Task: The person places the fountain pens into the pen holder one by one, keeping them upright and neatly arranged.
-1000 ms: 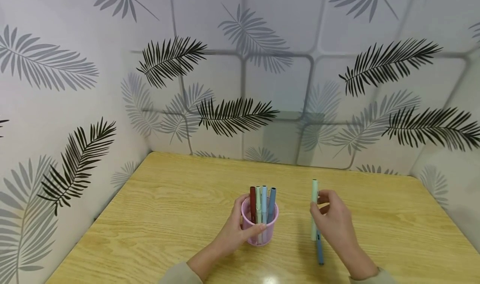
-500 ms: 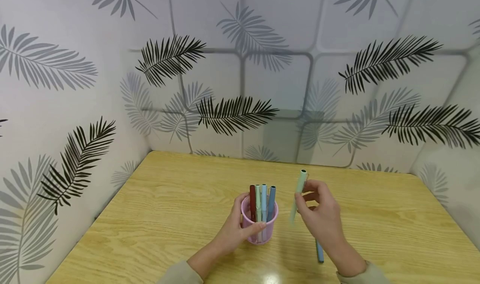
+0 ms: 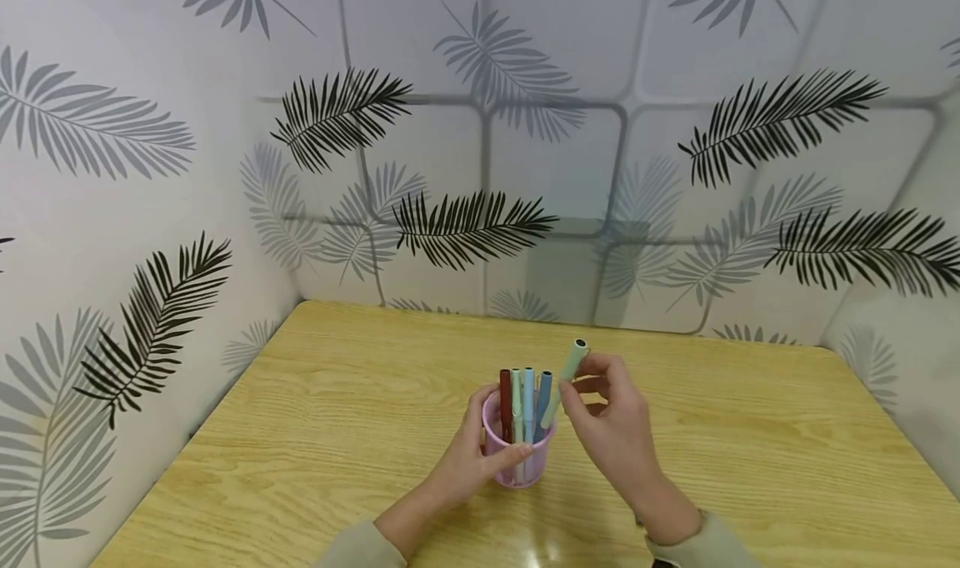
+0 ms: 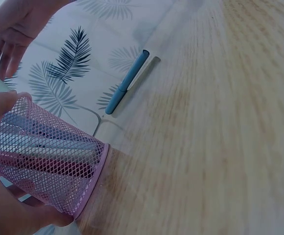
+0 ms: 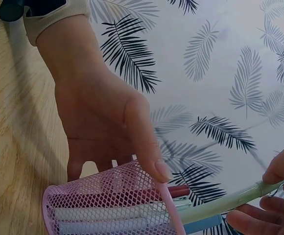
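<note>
My left hand (image 3: 468, 460) grips a pink mesh pen cup (image 3: 528, 470) standing on the table, thumb across its front. Inside stand a dark red pen (image 3: 506, 401), a light green pen (image 3: 517, 422), a light blue pen (image 3: 528, 397) and a darker blue pen (image 3: 544, 391). My right hand (image 3: 615, 426) pinches another pale green pen (image 3: 574, 361) near its capped upper end. This pen tilts left, its lower end at the cup's right rim; in the right wrist view the pen (image 5: 220, 203) overlaps the cup's mouth.
A blue capped pen (image 4: 127, 82) lies on the wooden table (image 4: 196, 147) in the left wrist view; my right wrist mostly hides it in the head view. Behind the table rises a wall (image 3: 555, 176) with a leaf pattern.
My right hand has lifted the pale green pen and carried it left to the cup, tilting it on the way. The left hand and the cup have stayed in place.
</note>
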`<state>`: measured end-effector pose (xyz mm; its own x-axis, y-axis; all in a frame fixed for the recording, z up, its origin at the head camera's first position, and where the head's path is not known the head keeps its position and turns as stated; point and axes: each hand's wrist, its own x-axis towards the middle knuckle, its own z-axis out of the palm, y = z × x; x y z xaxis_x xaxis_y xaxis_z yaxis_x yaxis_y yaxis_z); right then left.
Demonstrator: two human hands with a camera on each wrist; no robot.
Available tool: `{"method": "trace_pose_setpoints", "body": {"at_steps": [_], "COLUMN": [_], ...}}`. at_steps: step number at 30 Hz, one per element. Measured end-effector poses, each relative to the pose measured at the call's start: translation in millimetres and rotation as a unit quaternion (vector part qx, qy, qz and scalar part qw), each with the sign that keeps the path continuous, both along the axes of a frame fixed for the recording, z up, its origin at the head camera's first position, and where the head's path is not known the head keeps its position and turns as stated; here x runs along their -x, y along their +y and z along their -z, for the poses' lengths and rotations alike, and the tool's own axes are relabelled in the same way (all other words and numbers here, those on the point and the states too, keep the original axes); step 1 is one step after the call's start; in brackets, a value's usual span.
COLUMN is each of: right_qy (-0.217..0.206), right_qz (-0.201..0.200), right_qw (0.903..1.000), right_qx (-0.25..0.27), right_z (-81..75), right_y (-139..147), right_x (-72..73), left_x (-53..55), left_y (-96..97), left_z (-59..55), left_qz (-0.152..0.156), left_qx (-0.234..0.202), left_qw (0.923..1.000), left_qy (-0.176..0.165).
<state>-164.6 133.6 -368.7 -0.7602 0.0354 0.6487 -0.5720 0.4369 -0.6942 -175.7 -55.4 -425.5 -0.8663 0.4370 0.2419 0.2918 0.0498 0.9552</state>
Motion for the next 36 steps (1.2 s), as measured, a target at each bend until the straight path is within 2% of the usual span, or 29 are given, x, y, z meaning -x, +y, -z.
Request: {"method": "trace_pose_setpoints", "body": {"at_steps": [7,20,21,28,36], "right_qy": [-0.026,-0.071,-0.077,-0.099,-0.113], "right_qz": [-0.004,0.004,0.004,0.0,0.01], "right_qw": [0.9992,0.9945,0.994,0.9929,0.9906], "right_qx": [-0.029,-0.077,-0.078,-0.066,-0.077], "right_z": [15.7,30.7,31.9,35.9,39.8], "right_y": [1.5,2.3,2.1,3.6,9.2], "right_x": [5.8,7.5,7.4,6.4,7.0], "left_x": [0.2,0.1,0.2,13.6,13.8], "left_y": [-0.4,0.6,0.7,1.5,1.9], "left_z": [1.3,-0.1,1.2,32.0,30.0], "left_qz": [-0.005,-0.008,-0.009,-0.029,-0.026], "left_qx": [0.003,0.005,0.003,0.007,0.009], "left_qw": [1.0,0.9999,0.9999,0.9993,0.9995], "left_qy": [0.002,0.008,0.007,0.02,0.014]}}
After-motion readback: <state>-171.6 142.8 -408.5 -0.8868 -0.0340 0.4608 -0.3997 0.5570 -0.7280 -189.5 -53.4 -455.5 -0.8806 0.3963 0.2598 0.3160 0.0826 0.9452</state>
